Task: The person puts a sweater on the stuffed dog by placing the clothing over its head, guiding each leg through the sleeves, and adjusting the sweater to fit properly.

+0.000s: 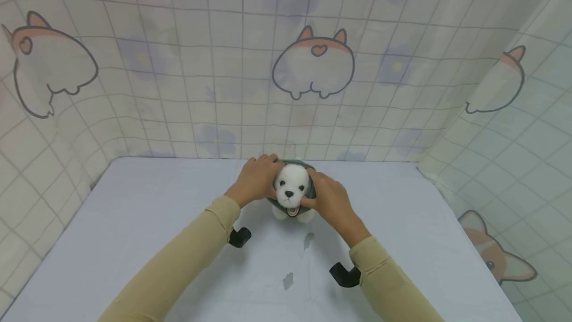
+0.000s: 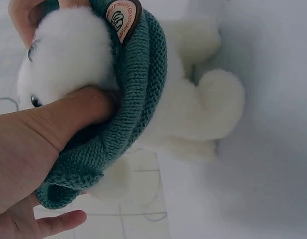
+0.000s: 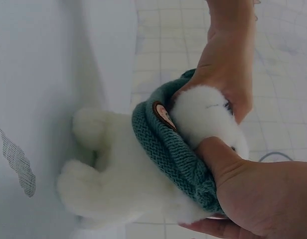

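A white plush dog (image 1: 290, 183) stands on the table's far half, facing the head camera. Round its head and neck sits a green knitted piece (image 2: 143, 74) with a brown-edged patch (image 3: 163, 115) at the front, below the muzzle. My left hand (image 1: 256, 178) grips the knit on one side of the head, its thumb (image 2: 88, 107) tucked inside the knitted edge. On the other side my right hand (image 1: 329, 198) holds the knit, with its thumb (image 3: 216, 152) between knit and cheek. The plush's white paws (image 2: 223, 102) show below the knit.
The white table (image 1: 170, 212) bears two grey patches (image 1: 288, 281) in front of the plush. Behind it hangs a checked curtain (image 1: 241, 113) with cartoon corgis. Black wrist pieces (image 1: 346, 275) jut out beside both sleeves.
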`<state>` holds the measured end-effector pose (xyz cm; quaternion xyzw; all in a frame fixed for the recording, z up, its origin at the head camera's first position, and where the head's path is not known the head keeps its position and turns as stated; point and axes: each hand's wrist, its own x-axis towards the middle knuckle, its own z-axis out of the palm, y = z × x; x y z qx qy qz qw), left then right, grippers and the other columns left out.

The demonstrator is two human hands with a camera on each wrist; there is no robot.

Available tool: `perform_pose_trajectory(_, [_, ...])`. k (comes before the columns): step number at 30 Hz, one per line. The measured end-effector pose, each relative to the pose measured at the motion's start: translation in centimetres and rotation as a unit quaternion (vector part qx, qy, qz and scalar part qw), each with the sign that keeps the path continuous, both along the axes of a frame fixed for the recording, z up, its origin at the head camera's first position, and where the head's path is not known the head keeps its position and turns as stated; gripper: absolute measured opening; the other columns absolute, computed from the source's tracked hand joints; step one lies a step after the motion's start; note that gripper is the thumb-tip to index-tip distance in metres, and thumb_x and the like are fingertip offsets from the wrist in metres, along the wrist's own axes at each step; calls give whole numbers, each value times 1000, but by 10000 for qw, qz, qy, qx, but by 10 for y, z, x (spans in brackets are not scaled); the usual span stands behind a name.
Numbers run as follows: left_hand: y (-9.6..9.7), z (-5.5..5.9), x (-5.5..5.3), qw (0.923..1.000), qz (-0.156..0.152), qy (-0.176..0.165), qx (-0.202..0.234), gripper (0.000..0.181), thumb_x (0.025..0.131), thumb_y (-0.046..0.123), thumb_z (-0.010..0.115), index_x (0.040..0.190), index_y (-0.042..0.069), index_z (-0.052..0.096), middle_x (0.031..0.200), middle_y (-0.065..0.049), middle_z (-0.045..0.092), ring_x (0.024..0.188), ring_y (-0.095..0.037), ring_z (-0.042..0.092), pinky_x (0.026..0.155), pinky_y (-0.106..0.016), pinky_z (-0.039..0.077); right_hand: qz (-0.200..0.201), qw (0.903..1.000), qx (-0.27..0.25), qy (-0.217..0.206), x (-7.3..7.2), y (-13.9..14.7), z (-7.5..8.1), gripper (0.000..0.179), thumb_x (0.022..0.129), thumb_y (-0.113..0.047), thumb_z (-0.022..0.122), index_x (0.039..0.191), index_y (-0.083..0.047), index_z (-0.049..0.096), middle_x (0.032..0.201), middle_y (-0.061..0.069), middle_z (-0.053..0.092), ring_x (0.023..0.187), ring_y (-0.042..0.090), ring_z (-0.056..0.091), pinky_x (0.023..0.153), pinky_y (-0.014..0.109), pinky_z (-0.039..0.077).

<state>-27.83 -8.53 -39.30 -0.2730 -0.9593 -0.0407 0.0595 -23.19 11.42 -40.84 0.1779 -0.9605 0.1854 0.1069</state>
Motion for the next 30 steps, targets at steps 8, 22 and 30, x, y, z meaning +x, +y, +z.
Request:
perform_pose_trajectory(8, [-9, -9, -12, 9890, 171, -1127, 938, 68, 72, 28, 86, 133, 16, 58, 130, -5, 62, 113, -25, 60, 92, -43, 52, -102, 9998, -123, -120, -2, 3, -2, 71, 78, -30, 81, 137, -3, 51, 125, 16, 65, 110, 31, 65, 87, 45, 55])
perform_pose_trajectory(22, [-12, -20, -23, 9681, 4, -1959, 1561, 61, 74, 25, 84, 128, 16, 59, 128, -4, 63, 115, -25, 59, 99, -46, 47, -309, 9995, -119, -14, -4, 12, -13, 67, 78, -37, 80, 133, -6, 57, 125, 13, 66, 109, 29, 66, 83, 44, 57])
perform_pose_trajectory(30, [-16, -37, -36, 9094, -164, -3001, 2877, 58, 68, 15, 84, 122, 17, 61, 124, -2, 63, 115, -23, 54, 104, -47, 41, -322, 9993, -130, -119, -7, 19, -17, 62, 78, -39, 79, 130, -10, 60, 125, 9, 66, 109, 27, 66, 81, 45, 57])
